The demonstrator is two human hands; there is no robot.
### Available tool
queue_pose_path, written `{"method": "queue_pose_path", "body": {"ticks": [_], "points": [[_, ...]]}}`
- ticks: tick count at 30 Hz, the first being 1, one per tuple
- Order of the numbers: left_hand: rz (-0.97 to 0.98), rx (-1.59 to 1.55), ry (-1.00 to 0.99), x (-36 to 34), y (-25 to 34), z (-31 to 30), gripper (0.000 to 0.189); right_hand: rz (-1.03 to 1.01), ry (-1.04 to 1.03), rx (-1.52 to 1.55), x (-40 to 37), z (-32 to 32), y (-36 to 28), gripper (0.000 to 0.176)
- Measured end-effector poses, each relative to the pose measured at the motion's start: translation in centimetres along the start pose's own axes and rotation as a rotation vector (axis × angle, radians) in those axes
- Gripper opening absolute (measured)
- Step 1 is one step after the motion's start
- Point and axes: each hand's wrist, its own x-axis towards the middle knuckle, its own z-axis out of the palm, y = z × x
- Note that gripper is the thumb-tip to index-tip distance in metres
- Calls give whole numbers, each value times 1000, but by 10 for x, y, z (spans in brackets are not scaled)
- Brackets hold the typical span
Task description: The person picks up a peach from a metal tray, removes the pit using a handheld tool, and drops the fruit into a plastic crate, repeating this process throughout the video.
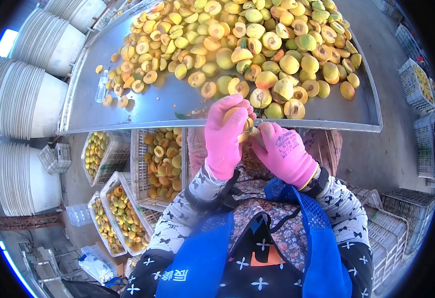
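My left hand (pixel 226 136), in a pink glove, is wrapped round a yellow peach (pixel 235 115) above the near edge of the metal table (pixel 153 111). Close beside it, my right hand (pixel 284 153), also in a pink glove, has its fingers bent in against the fruit; what they pinch is too small to make out. Just beyond both hands lies a heap of whole and halved peaches (pixel 265 79), some with pits showing.
Crates of peaches (pixel 162 197) stand below the table at the left. Stacked white tubs (pixel 26 99) rise at the far left. More crates (pixel 386 236) are at the right. A plastic bottle (pixel 101 87) lies on the table's left side.
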Motion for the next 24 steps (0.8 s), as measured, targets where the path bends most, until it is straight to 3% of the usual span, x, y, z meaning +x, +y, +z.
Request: {"method": "queue_pose_path", "body": {"ticks": [6, 9, 10, 13, 14, 17, 18, 21, 24], "points": [[18, 98, -6, 3, -10, -7, 28, 117, -48, 114, -1, 20, 5, 26], [-17, 136, 32, 5, -15, -8, 26, 230, -144, 376, -4, 27, 3, 28], [1, 173, 28, 6, -11, -5, 25, 128, -10, 425, -8, 32, -2, 28], [42, 193, -5, 9, -5, 2, 20, 187, -59, 697, -11, 41, -9, 24], [57, 182, -22, 11, -4, 3, 18, 172, 59, 765, -12, 54, -11, 22], [-121, -7, -39, 18, 2, -2, 15, 698, -513, 1418, 7, -7, -16, 19], [-130, 3, -80, 18, 3, -5, 24, 628, -552, 1501, 5, -11, -13, 16], [-136, 163, -204, 19, 2, -11, 32, 667, -594, 1559, 5, -23, -14, 13], [79, 657, -193, 18, -9, -13, 34, 632, -650, 1562, 0, -15, -9, 13]]}}
